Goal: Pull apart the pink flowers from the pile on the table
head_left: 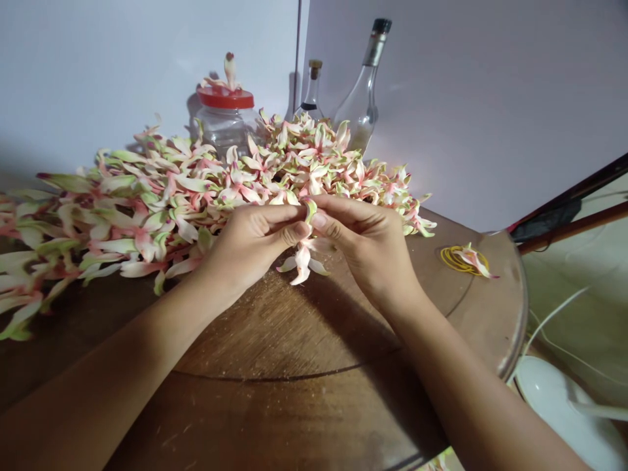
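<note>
My left hand (262,232) and my right hand (366,235) meet above the wooden table, thumbs and fingers closed in pinches. Between the fingertips a curled green-and-white petal (311,210) of an artificial-looking flower stands up. Directly beneath the fingers shows a pale pink blossom (303,260) with spread petals; whether it hangs from the pinched petal or lies on the wood, I cannot tell. Just behind the hands spreads a large heap of similar pink, white and green flowers (167,190).
Behind the heap stand a clear jar with a red lid (226,98), a small corked bottle (312,88) and a tall glass bottle (360,98). Yellow bands (454,260) with a flower on them lie right on the round table (275,333). A white round object (559,399) sits below its edge.
</note>
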Available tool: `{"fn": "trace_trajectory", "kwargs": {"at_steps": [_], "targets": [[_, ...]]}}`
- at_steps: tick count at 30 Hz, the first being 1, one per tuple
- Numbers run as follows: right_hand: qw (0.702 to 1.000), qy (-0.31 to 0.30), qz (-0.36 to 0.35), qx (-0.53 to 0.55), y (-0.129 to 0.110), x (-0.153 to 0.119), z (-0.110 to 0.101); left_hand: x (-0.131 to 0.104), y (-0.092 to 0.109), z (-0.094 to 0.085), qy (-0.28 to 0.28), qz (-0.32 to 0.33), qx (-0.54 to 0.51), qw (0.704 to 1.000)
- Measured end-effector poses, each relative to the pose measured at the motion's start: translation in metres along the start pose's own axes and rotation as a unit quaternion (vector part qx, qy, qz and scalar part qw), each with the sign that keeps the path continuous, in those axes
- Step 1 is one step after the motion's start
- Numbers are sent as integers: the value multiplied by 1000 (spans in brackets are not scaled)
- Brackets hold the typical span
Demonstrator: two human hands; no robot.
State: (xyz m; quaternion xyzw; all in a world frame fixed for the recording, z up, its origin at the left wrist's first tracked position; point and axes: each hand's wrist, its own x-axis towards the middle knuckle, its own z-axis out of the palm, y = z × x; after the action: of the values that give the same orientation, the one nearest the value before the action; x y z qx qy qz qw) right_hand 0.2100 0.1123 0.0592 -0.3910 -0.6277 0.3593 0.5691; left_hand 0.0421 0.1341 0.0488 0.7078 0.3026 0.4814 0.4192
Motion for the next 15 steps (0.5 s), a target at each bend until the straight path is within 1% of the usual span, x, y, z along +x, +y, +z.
{"fn": "trace_trajectory", "kwargs": {"at_steps": [2,5,7,9,12,15], "targets": [[1000,-5,-8,13,1,0,1,1,0,0,-4,-11,-25,1000],[999,6,-42,1,2,0,2,1,2,2,17,-21,-47,999],[997,17,-68,-45,1,-1,1,1,3,3,36,-25,-51,998],[989,23,-95,-111,0,-2,0,1,3,3,55,-22,-39,997],[965,5,-137,-224,-3,-4,-2,1,2,0,76,-5,24,997],[935,-38,-169,-310,-5,-4,-3,0,1,-5,63,26,136,988]]}}
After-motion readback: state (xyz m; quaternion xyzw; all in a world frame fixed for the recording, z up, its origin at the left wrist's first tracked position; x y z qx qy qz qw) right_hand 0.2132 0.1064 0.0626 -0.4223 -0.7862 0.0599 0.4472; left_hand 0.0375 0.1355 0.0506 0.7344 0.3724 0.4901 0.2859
